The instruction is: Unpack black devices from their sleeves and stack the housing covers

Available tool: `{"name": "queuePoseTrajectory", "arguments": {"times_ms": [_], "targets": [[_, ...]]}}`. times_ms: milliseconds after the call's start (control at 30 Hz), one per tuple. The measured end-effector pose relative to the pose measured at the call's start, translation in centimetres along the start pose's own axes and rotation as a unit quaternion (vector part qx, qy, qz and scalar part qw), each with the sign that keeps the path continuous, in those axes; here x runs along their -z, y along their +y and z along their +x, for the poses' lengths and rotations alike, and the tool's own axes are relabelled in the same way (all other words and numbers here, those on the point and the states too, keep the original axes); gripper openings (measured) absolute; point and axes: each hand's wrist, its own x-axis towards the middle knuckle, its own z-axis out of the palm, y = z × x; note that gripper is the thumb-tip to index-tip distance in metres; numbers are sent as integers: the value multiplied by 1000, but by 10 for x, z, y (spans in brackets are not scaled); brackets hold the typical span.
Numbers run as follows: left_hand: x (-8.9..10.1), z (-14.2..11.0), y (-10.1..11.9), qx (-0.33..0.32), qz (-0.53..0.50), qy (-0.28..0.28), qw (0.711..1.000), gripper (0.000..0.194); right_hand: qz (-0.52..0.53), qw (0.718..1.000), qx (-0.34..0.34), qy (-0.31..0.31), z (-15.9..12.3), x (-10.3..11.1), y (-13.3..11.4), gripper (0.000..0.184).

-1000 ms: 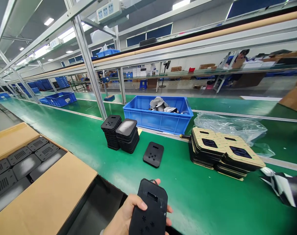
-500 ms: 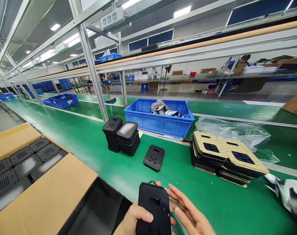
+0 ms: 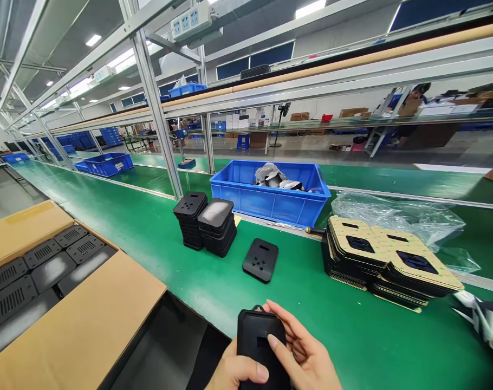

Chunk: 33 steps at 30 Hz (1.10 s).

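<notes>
A black plastic housing (image 3: 258, 327) with a small rectangular window and a hanging loop at its top end is held upright low in the view. My left hand (image 3: 234, 371) grips its left side, thumb across the front. On the right side, my right hand (image 3: 305, 349) is closed on it too, thumb pressed by the window and fingers behind the edge. Just beyond lies a single black cover plate (image 3: 261, 260) with a slot and star-shaped holes. Two stacks of similar black parts, a left stack (image 3: 189, 222) and a right stack (image 3: 217, 227), stand behind it.
An open carton (image 3: 88, 319) of black vented housings (image 3: 45, 254) is at left. A blue bin (image 3: 271, 203) with crumpled wrapping stands behind. At right are piles of adhesive-backed sheets (image 3: 387, 254), clear plastic film (image 3: 404, 214) and a screwdriver (image 3: 315, 231) on the green bench (image 3: 149, 233).
My right hand has closed onto the housing, its thumb now on the front by the window; before, its fingers were spread beside it. The view has shifted slightly left.
</notes>
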Motion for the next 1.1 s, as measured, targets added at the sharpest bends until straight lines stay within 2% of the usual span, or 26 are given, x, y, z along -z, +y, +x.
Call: {"name": "queuePoseTrajectory", "arguments": {"times_ms": [267,433,767,900,1000,1100], "targets": [[-4,-3,2,8,-11,10,1000,69,45,999,-18,-16,-1,0,-1,42],[-6,-6,3,0,6,16,1000,82,91,995,-37,-25,-4,-5,-9,42],[-5,-7,4,-8,7,-18,1000,93,126,990,-58,-18,-4,-10,-13,44],[-7,-12,9,-3,4,-25,1000,90,147,987,-53,-21,-6,-10,-13,45],[-7,-13,10,3,-6,-24,1000,80,186,980,-59,-30,-9,-14,-14,50],[-7,-12,7,-1,-32,-19,999,73,203,977,-63,-4,-12,-21,-18,48]]}}
